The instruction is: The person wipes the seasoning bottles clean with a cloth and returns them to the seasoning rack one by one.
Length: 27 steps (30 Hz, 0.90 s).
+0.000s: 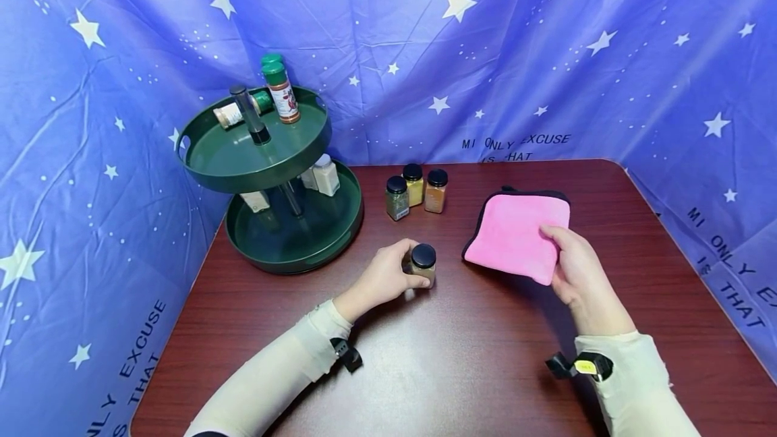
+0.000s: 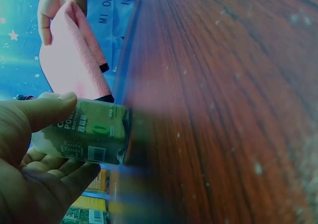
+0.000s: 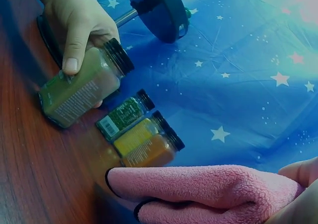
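Observation:
My left hand (image 1: 388, 272) grips a square clear spice jar (image 1: 423, 267) with a black lid, thumb on one side and fingers on the other. Brownish powder and a printed label show on that spice jar (image 2: 94, 129) in the left wrist view. Off to the right, my right hand (image 1: 579, 275) pinches a folded pink cloth (image 1: 516, 231) with black edging by its right side. The cloth (image 3: 208, 189) hangs doubled over in the right wrist view. Behind the held jar stand three more black-lidded jars: green (image 1: 397, 199), yellow (image 1: 415, 186) and orange (image 1: 435, 193).
A dark green two-tier round rack (image 1: 291, 258) occupies the table's back left. Its upper tier carries green-capped shakers (image 1: 282, 96), one lying down; white containers (image 1: 326, 175) sit below. A blue star-patterned curtain (image 1: 400, 106) borders the dark red table (image 1: 473, 369).

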### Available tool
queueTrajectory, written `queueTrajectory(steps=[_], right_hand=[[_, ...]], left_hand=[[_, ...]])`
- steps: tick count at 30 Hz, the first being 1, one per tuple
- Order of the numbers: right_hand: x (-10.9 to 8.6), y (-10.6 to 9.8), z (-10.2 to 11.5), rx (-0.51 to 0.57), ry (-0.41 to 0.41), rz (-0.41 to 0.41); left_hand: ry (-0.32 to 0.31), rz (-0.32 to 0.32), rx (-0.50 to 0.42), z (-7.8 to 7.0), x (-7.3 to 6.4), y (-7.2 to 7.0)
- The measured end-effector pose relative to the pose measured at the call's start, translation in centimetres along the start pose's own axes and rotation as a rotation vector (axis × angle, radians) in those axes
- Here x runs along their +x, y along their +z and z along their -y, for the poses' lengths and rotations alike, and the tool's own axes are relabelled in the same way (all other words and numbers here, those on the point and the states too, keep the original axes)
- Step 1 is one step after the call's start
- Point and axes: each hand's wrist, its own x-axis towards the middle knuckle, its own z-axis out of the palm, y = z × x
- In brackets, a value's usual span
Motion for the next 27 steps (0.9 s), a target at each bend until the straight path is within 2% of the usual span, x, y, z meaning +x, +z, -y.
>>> queueTrajectory(steps=[8, 19, 27], right_hand=[[0.4, 1.5, -0.6, -0.129, 0.009, -0.053], [0.8, 4.6, -2.6, -0.280, 0.080, -0.071], [1.2, 6.9, -4.0, -0.352, 0.104, -0.058]], left_hand=[[0.020, 0.016, -0.035, 0.3, 0.2, 0.0], [-0.001, 0.026, -0.100, 0.7, 0.3, 0.1], [0.000, 0.024, -0.102, 1.0, 0.3, 0.1]])
